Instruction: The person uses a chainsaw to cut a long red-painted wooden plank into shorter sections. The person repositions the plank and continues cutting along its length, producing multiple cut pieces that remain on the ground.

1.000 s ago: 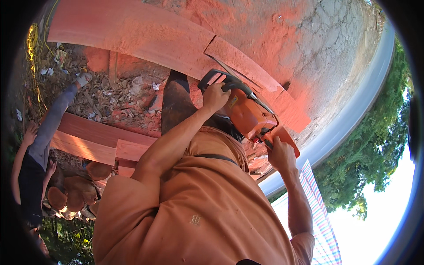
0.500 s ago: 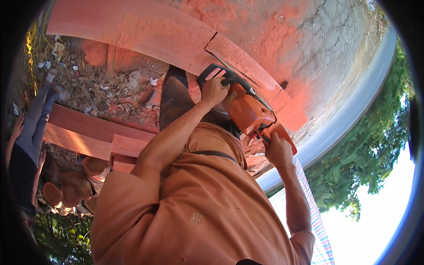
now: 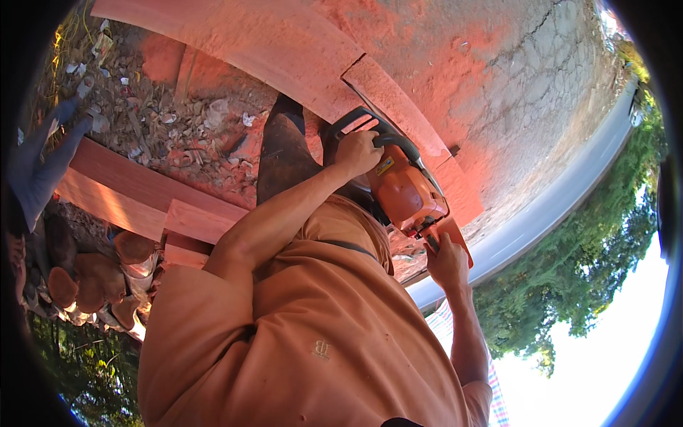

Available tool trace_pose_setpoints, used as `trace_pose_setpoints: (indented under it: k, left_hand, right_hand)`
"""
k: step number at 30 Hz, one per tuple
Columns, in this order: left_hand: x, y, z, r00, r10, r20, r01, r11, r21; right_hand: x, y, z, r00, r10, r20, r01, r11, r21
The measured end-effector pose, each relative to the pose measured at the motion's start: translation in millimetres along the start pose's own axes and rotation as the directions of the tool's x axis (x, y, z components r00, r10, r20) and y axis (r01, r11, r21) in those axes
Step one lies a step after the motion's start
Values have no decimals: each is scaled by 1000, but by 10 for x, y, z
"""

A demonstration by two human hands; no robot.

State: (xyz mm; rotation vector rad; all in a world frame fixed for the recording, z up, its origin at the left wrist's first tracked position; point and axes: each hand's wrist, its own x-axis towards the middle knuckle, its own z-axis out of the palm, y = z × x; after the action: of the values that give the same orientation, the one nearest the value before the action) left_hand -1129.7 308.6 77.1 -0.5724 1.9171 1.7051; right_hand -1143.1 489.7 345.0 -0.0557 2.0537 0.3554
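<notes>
An orange chainsaw with a black hand guard is held in front of my waist and thigh. The fingers of my left hand wrap round its black front handle. At its back end, my right hand is closed on the rear handle. Just beyond the saw lies a long reddish plank, dusted with red sawdust. A dark, narrow gap separates it from a shorter plank piece that lies in line with it. The saw's guide bar is mostly hidden, so I cannot tell whether it touches the wood.
Several reddish boards lie to my left, with cut logs behind them. Wood chips and litter cover the ground. Another person's legs show at the left rim. Cracked pavement and a road lie to the right.
The view has shifted slightly, and the planks appear a little higher and further right. The other person at the left has moved toward the rim. Both my hands keep their hold on the chainsaw.
</notes>
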Motion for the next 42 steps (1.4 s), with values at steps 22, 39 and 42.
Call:
trace_pose_setpoints:
  k: [22,39,42]
  left_hand:
    - [20,-93,13,998,4,-55,-7,998,-56]
    - [-24,-99,-59,999,-12,-36,10,998,-59]
    - [-25,-138,-110,999,-34,26,35,999,-30]
  right_hand:
    - [105,-19,38,1000,2,5,-2,999,-39]
    - [30,-138,-71,1000,-14,-9,14,999,-34]
    - [15,-196,-64,1000,-3,17,4,1000,-12]
